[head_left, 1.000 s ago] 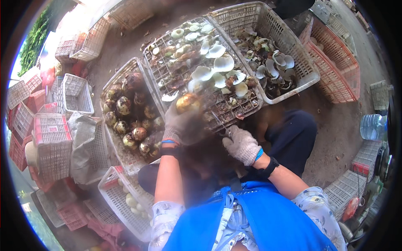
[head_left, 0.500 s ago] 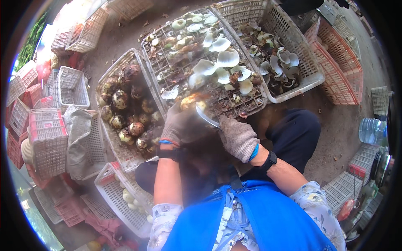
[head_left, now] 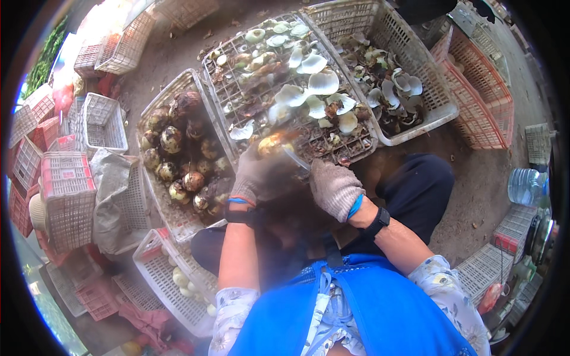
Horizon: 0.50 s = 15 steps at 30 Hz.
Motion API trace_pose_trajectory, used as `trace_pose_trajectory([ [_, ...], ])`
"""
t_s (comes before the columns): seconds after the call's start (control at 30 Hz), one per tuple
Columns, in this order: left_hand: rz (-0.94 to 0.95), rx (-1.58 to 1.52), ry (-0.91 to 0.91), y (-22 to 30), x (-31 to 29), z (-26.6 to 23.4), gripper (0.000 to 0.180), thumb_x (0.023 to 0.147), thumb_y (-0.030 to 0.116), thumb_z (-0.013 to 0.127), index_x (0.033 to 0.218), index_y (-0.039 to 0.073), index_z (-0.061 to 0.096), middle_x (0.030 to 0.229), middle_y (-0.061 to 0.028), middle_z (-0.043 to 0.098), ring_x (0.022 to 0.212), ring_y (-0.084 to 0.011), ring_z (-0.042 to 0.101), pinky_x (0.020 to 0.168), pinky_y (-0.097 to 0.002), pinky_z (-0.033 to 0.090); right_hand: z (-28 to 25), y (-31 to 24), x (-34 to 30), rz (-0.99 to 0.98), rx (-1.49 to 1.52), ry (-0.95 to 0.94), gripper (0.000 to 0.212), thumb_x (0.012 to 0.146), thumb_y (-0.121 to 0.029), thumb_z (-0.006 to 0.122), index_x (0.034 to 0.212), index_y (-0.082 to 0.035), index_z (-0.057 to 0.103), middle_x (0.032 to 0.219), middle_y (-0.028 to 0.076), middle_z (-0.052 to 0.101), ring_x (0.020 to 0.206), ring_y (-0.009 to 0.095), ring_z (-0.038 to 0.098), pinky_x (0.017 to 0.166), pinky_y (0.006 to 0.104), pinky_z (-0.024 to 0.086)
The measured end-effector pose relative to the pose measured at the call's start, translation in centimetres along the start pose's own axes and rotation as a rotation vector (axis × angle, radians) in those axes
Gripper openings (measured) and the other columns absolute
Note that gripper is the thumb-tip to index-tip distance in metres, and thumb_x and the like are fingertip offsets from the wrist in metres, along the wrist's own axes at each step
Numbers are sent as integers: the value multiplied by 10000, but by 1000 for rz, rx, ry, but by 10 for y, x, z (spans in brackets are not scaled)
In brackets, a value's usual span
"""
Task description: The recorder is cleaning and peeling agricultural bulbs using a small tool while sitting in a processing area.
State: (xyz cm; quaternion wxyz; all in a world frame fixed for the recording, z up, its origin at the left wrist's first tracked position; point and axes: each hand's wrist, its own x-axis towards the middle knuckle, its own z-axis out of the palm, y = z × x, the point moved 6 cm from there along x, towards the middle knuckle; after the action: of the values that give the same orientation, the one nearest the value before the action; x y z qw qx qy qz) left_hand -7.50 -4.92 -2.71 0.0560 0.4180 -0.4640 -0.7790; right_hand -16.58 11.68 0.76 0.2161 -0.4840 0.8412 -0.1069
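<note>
In my gloved left hand [head_left: 259, 175] is a round, yellowish-brown bulb [head_left: 272, 144], blurred where it faces the upturned crate. The fingers wrap round it from below. My right hand [head_left: 336, 188], also in a knitted glove, is closed on a knife whose pale blade [head_left: 298, 158] points left to the bulb, its tip at or very near the bulb's right side. Just beyond both hands is the grid base of an upturned crate [head_left: 228, 89], strewn with pale cup-shaped bulb layers [head_left: 323, 82] and brown scraps.
Left of my hands, a crate [head_left: 142, 126] holds several unpeeled brown-and-green bulbs [head_left: 171, 140]. Peelings [head_left: 389, 92] fill part of a deep crate [head_left: 436, 113] at the far right. White peeled bulbs [head_left: 181, 277] lie in a crate [head_left: 155, 276] by my left elbow. Stacked crates stand around.
My right hand has shifted slightly away from my body, and the blade lies flatter, with less of it showing. My left hand and the bulb have hardly moved.
</note>
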Motion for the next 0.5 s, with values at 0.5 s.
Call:
trace_pose_trajectory([
  [0.5,324,323,101,-13,-7,0,702,705,38,821,1357,24,560,1155,-110,687,1012,-209,690,885,-339,586,-5,29,-19,-69,318,383,333,926,-248,598,1167,-18,601,938,224,669,946,405,659,781,491,542],
])
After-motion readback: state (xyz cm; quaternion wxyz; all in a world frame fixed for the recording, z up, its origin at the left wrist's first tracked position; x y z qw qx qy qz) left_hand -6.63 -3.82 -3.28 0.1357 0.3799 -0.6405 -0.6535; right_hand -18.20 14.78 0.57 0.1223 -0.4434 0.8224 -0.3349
